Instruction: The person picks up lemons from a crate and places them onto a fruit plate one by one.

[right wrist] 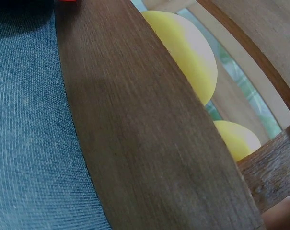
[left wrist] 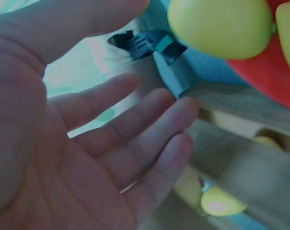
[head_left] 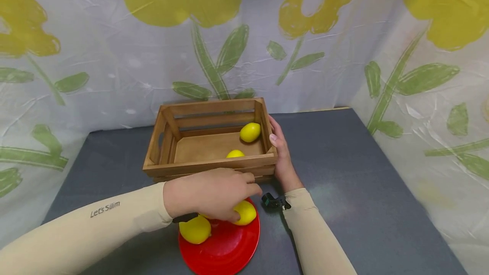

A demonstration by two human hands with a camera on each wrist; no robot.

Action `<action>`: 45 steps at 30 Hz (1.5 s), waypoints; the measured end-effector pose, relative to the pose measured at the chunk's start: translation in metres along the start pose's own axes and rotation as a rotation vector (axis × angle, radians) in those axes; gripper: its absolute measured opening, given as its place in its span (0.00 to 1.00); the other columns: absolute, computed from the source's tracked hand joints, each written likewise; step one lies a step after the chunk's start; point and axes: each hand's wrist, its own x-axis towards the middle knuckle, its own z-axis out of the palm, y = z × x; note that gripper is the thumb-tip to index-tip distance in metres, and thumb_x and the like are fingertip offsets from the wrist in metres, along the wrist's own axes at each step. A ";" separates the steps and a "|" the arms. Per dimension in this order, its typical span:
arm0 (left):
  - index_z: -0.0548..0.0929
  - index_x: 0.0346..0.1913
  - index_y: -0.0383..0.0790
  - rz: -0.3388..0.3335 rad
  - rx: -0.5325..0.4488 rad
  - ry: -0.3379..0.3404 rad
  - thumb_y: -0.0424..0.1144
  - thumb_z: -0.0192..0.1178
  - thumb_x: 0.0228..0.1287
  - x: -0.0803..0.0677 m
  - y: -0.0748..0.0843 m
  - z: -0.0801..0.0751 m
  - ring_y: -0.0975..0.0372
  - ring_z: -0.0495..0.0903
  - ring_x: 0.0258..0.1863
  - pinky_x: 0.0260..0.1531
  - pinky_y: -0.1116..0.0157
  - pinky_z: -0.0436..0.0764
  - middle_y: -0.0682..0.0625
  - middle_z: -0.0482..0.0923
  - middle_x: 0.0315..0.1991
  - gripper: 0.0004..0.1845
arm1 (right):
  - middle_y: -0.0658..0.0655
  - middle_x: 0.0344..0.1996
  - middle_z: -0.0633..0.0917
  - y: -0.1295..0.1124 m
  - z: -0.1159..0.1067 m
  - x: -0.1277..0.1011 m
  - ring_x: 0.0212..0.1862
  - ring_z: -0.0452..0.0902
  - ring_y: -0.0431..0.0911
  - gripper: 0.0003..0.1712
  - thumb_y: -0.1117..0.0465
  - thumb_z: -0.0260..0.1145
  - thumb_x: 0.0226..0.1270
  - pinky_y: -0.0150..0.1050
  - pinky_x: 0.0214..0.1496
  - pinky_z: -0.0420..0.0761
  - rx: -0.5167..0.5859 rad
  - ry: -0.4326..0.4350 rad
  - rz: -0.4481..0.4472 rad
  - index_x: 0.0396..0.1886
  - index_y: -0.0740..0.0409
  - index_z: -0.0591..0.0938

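Observation:
My left hand (head_left: 212, 192) reaches over a red plate (head_left: 229, 258), its fingers spread and relaxed in the left wrist view. Its thumb side is close to a lemon (head_left: 245, 213) at the plate's back edge. Another lemon (head_left: 195, 229) lies on the left of the plate, and more yellow shows under my hand. With my right hand (head_left: 282, 156) I hold the right end of a slatted wooden crate (head_left: 214, 166); most of those fingers are hidden behind the end. Inside the crate, one lemon (head_left: 250, 132) sits in the back right corner and a second lemon (head_left: 235, 153) behind the front slat.
The dark grey table (head_left: 336, 207) extends to both sides of crate and plate. Flower-printed sheeting (head_left: 145, 54) hangs behind the crate and along the sides. A black strap with a small device (head_left: 276, 202) is on my right wrist.

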 end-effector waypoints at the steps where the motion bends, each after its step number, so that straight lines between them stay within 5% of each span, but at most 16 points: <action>1: 0.81 0.71 0.53 0.001 0.000 0.004 0.51 0.77 0.63 -0.001 0.000 -0.003 0.65 0.82 0.54 0.61 0.63 0.85 0.55 0.83 0.62 0.33 | 0.54 0.84 0.62 0.000 0.000 0.000 0.81 0.60 0.63 0.44 0.38 0.50 0.71 0.69 0.81 0.60 0.001 0.000 0.000 0.87 0.37 0.61; 11: 0.78 0.75 0.51 0.031 -0.154 0.036 0.46 0.74 0.69 -0.012 -0.007 -0.049 0.63 0.82 0.62 0.65 0.61 0.84 0.56 0.79 0.71 0.33 | 0.54 0.84 0.61 0.000 -0.002 -0.001 0.81 0.60 0.65 0.45 0.37 0.49 0.71 0.71 0.79 0.61 -0.003 0.005 0.019 0.87 0.36 0.60; 16: 0.79 0.74 0.50 0.065 -0.154 0.119 0.46 0.74 0.69 -0.015 -0.014 -0.067 0.61 0.83 0.60 0.63 0.60 0.84 0.55 0.81 0.67 0.33 | 0.53 0.84 0.62 0.001 -0.002 0.000 0.78 0.63 0.63 0.44 0.35 0.50 0.71 0.67 0.77 0.64 -0.010 -0.001 0.031 0.87 0.33 0.60; 24: 0.80 0.73 0.46 0.006 -0.107 0.242 0.46 0.76 0.67 -0.011 -0.043 -0.090 0.60 0.85 0.54 0.59 0.58 0.86 0.52 0.83 0.62 0.33 | 0.51 0.83 0.63 0.001 0.001 0.002 0.78 0.65 0.57 0.42 0.35 0.49 0.72 0.66 0.79 0.63 -0.024 -0.012 0.031 0.86 0.28 0.60; 32: 0.82 0.71 0.42 -0.073 -0.088 0.274 0.46 0.73 0.69 0.007 -0.079 -0.087 0.58 0.81 0.44 0.50 0.59 0.84 0.49 0.83 0.59 0.29 | 0.49 0.84 0.61 0.001 -0.001 0.000 0.82 0.59 0.58 0.41 0.37 0.48 0.72 0.69 0.82 0.57 -0.044 0.009 0.034 0.85 0.30 0.61; 45: 0.79 0.73 0.40 -0.162 -0.155 0.135 0.49 0.68 0.70 0.041 -0.125 -0.065 0.52 0.82 0.61 0.66 0.51 0.82 0.45 0.82 0.67 0.32 | 0.49 0.85 0.61 0.003 -0.002 0.001 0.82 0.60 0.58 0.42 0.38 0.49 0.72 0.68 0.82 0.59 -0.039 0.014 0.015 0.86 0.32 0.62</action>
